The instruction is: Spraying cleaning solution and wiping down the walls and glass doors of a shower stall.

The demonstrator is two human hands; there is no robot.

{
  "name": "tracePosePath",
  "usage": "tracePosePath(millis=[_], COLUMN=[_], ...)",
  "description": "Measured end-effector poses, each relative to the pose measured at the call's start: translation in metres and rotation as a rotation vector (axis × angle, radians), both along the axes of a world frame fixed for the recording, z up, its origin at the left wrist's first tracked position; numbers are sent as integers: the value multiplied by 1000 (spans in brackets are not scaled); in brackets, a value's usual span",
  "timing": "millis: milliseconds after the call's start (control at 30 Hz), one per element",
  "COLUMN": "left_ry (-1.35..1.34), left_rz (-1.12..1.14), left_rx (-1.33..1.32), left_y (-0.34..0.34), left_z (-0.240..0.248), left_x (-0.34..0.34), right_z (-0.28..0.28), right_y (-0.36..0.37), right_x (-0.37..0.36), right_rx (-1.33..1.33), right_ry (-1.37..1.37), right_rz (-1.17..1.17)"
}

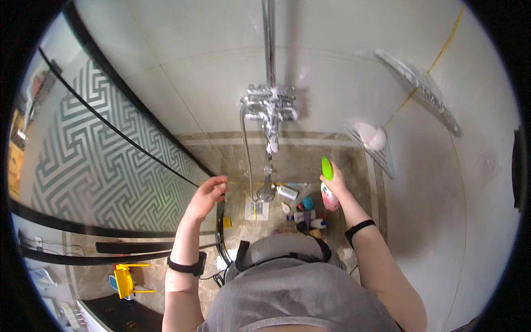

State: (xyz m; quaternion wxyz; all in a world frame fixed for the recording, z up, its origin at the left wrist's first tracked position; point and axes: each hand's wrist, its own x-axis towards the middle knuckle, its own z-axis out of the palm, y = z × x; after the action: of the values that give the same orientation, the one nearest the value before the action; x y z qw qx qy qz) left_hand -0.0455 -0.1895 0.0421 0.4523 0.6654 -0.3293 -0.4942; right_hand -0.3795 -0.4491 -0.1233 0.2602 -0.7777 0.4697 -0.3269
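My right hand (337, 180) grips a spray bottle (330, 200) by the neck, below its bright green trigger head. The bottle's body is white and pink and points down toward the floor. To the left, my left hand (210, 196) hovers beside the edge of the glass door with its fingers loosely bent and nothing in them. Between and beyond both hands is a chrome shower mixer (271, 105) on the wall, streaked with white foam. Its hose hangs down to a hand shower (266, 191).
Several bottles (287, 192) and toiletries lie on the floor below. A foam-covered glass shelf (420, 91) and a slatted corner shelf (381, 160) bearing a white object jut from the right. The patterned glass door (105, 160) stands left, with a yellow stool (126, 281) behind it.
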Motion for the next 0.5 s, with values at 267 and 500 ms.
tracePosePath(millis=[267, 500], left_ry=[-11, -18], left_rz=[-3, -72], left_rx=[91, 117], left_y=[-16, -42], left_z=[-18, -30], left_x=[-14, -31], right_z=[-31, -16], right_y=[37, 46], right_x=[-36, -39], right_rx=[163, -10], right_ry=[165, 75], right_rz=[-264, -289])
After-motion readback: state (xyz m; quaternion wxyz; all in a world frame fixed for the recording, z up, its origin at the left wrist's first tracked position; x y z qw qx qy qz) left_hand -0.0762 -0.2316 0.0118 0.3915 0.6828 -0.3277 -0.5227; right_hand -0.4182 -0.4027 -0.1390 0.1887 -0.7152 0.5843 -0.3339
